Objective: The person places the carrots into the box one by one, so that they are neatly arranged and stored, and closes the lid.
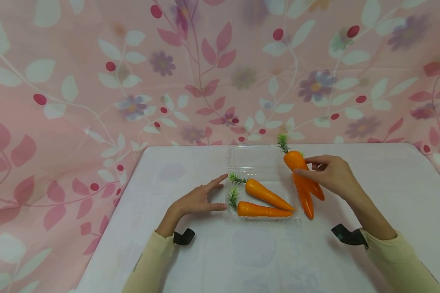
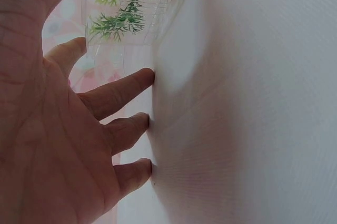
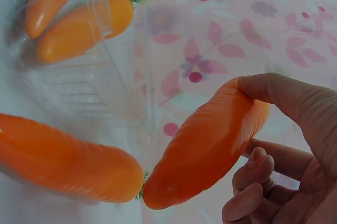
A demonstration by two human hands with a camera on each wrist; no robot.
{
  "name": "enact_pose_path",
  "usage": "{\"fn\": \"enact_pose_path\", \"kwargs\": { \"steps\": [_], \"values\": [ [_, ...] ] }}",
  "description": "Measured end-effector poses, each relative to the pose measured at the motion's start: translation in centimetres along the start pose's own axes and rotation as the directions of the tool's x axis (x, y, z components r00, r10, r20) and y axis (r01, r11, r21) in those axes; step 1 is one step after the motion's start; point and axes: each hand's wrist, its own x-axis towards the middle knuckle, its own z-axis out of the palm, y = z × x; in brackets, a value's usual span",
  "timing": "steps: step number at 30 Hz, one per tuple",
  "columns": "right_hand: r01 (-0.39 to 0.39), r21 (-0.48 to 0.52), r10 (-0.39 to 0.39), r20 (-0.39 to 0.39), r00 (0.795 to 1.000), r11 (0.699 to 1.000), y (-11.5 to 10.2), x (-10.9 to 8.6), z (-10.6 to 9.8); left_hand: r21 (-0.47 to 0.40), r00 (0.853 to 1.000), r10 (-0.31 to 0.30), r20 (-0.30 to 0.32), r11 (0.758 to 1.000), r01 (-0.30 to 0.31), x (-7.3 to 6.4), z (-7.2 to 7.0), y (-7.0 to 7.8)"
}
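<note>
My right hand (image 1: 327, 175) pinches an orange toy carrot (image 3: 205, 145) by thumb and fingers, raised above the table at the right side of a clear plastic box (image 1: 297, 217). A second loose carrot (image 3: 68, 163) lies close beside it, partly overlapped in the head view. Inside the box lie two more carrots, one behind (image 1: 265, 193) and one in front (image 1: 262, 209), their green tops pointing left. My left hand (image 1: 198, 199) is spread at the box's left side, thumb and index fingertips at its edge. Its other fingertips rest on the tabletop in the left wrist view.
The box's transparent lid (image 1: 254, 156) is folded back behind it. Everything stands on a white-covered table (image 1: 256, 256). A pink floral cloth (image 1: 205, 81) hangs behind the table. Black wrist camera mounts (image 1: 184, 237) stick out at both sleeves.
</note>
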Motion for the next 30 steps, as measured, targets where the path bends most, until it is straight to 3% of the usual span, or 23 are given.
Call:
{"fn": "enact_pose_path", "kwargs": {
  "steps": [30],
  "values": [
    [0.048, 0.053, -0.051, 0.059, 0.997, 0.997, -2.7, 1.8, 2.8, -0.001, 1.0, 0.0, 0.0, 1.0, 0.0, 0.0, -0.1, 0.1]
  ]
}}
